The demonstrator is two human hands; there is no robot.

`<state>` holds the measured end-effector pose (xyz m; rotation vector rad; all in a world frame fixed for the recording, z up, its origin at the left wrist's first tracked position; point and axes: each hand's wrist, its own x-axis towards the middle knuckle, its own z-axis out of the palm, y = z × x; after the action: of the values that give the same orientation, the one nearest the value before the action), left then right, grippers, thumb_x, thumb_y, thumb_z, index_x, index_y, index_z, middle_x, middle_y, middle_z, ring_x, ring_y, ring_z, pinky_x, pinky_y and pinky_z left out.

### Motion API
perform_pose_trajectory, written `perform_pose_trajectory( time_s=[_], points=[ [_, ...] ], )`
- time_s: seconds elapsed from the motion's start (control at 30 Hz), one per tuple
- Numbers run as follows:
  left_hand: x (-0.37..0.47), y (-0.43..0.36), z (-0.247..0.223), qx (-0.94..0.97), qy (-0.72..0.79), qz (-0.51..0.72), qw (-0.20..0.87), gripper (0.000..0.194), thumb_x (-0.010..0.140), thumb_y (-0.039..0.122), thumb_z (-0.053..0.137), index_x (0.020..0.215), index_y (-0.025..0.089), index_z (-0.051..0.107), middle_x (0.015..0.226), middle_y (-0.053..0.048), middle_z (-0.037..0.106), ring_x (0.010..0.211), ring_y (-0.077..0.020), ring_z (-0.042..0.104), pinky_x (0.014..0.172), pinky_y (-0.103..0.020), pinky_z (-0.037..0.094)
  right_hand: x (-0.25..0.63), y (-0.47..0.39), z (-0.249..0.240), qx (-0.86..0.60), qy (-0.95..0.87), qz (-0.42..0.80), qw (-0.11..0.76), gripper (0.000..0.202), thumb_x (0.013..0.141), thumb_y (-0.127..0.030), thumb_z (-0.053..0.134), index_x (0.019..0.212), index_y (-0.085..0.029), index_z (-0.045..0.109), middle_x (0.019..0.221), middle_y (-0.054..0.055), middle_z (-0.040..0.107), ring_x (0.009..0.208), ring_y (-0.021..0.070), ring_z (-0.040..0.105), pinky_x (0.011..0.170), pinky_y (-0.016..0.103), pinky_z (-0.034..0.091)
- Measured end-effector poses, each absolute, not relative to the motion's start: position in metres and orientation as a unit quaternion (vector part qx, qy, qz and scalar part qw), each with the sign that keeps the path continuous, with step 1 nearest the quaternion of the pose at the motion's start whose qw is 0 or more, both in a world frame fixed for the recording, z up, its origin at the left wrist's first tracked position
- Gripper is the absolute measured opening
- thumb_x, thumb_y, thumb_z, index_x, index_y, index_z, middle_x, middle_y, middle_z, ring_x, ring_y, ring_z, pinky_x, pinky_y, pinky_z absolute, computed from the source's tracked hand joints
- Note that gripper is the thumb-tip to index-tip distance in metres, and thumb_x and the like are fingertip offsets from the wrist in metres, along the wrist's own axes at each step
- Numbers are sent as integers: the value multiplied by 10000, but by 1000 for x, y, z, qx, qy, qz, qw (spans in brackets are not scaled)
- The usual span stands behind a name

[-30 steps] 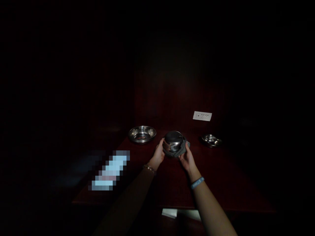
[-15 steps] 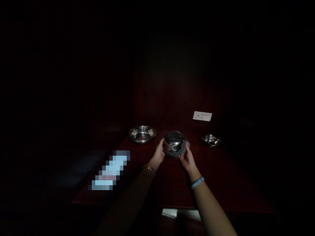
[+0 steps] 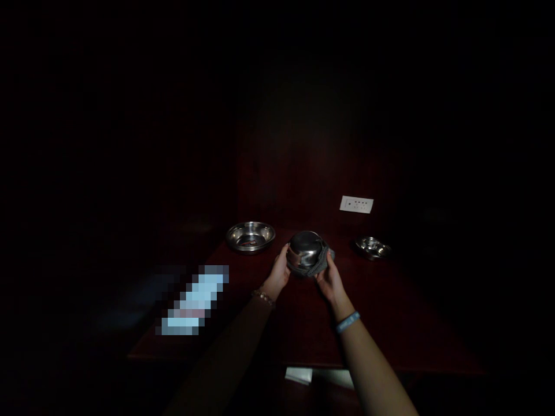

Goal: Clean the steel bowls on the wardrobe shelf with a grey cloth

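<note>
A shiny steel bowl (image 3: 304, 247), its base facing up, is held above the dark red table (image 3: 390, 323). My left hand (image 3: 280, 271) grips its left side, thumb against the metal. My right hand (image 3: 332, 278) holds a grey cloth (image 3: 318, 267) against the bowl's lower right side. The cloth runs under and around the near rim. The fingers beneath the bowl are partly hidden.
A wide steel bowl (image 3: 250, 237) stands at the back left, and a smaller steel dish (image 3: 373, 248) at the back right. A white socket plate (image 3: 356, 204) is on the back wall. A blurred bright rectangle (image 3: 195, 300) lies at the left. White objects (image 3: 299, 375) show below the front edge.
</note>
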<state>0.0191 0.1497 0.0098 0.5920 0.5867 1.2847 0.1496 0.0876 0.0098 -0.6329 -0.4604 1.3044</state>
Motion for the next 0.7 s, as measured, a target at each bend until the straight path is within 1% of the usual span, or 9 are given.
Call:
perform_pose_trajectory(
  time_s=[0.17, 0.4, 0.5, 0.7],
  points=[
    [19, 149, 11, 272, 260, 580, 723, 268, 918, 371, 567, 1032, 166, 697, 1132, -124, 741, 1189, -250, 636, 1130, -406, 402, 150, 88, 9, -289, -206, 590, 725, 224, 927, -401, 596, 1066, -257, 697, 1008, -24, 785, 885, 118, 740, 783, 228, 611],
    [19, 148, 12, 268, 259, 579, 725, 250, 918, 361, 571, 1020, 169, 694, 1125, -120, 743, 1159, -238, 650, 1119, -391, 408, 150, 88, 8, -284, -207, 588, 729, 241, 927, -403, 584, 1069, -245, 698, 1019, -5, 784, 892, 126, 739, 769, 235, 615],
    [19, 146, 14, 262, 260, 578, 728, 234, 922, 357, 567, 1001, 178, 696, 1104, -112, 749, 1152, -233, 651, 1122, -390, 400, 150, 89, 8, -280, -212, 583, 732, 230, 919, -402, 600, 1059, -248, 700, 1014, -11, 784, 886, 127, 740, 754, 233, 619],
    [19, 142, 20, 236, 253, 585, 734, 230, 931, 313, 537, 951, 164, 711, 1008, -93, 769, 1096, -227, 674, 1085, -357, 427, 149, 87, 11, -282, -204, 594, 725, 226, 946, -393, 557, 1037, -247, 705, 982, -16, 785, 858, 116, 739, 745, 225, 619]
  ],
)
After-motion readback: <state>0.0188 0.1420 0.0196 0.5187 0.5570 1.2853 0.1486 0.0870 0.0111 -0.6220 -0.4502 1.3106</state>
